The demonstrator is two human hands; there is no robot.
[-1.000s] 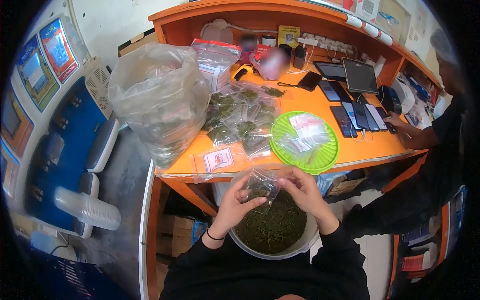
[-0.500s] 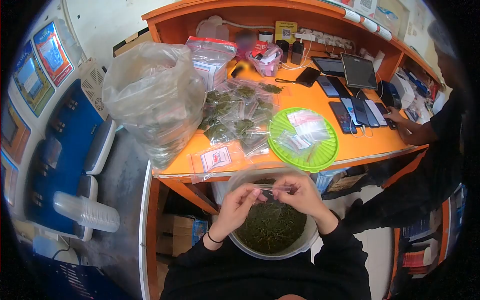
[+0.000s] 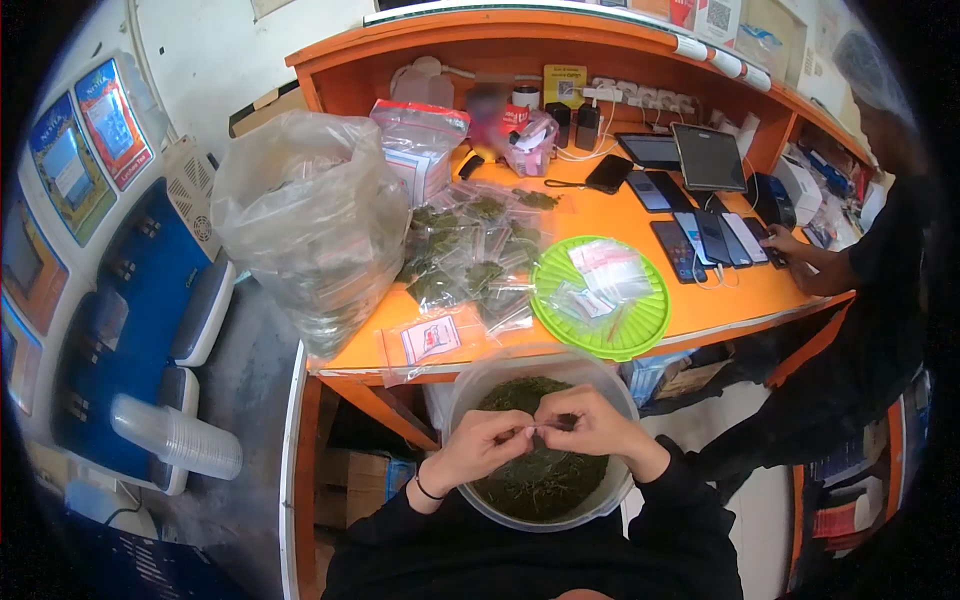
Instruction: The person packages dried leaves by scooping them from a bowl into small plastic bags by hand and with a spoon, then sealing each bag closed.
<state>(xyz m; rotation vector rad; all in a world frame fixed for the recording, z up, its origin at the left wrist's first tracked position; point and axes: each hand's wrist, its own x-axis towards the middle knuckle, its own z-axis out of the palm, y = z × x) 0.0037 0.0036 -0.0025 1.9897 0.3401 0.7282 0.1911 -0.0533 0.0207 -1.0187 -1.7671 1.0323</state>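
Observation:
My left hand (image 3: 480,446) and my right hand (image 3: 592,426) meet fingertip to fingertip over a translucent round tub (image 3: 630,405). Both pinch the top edge of a small clear plastic bag (image 3: 545,463), which hangs below the fingers and is hard to make out. Chopped dried green leaves (image 3: 535,500) fill the lower part of the tub, which sits against the front of the orange table (image 3: 405,305). Just beyond the tub, a bright green ribbed lid (image 3: 655,325) carries flat clear zip bags (image 3: 612,268).
Several leaf-filled bags (image 3: 480,235) lie beside a big translucent sack (image 3: 310,200). A printed zip bag (image 3: 430,340) overhangs the table edge. Phones (image 3: 712,238) charge at the right, where a co-worker's hand (image 3: 785,243) touches one. Stacked clear cups (image 3: 180,435) lie at far left.
My hands have moved down and closer together; the bag edge stretched between them before is now mostly hidden by my fingers. The camera view has shifted slightly.

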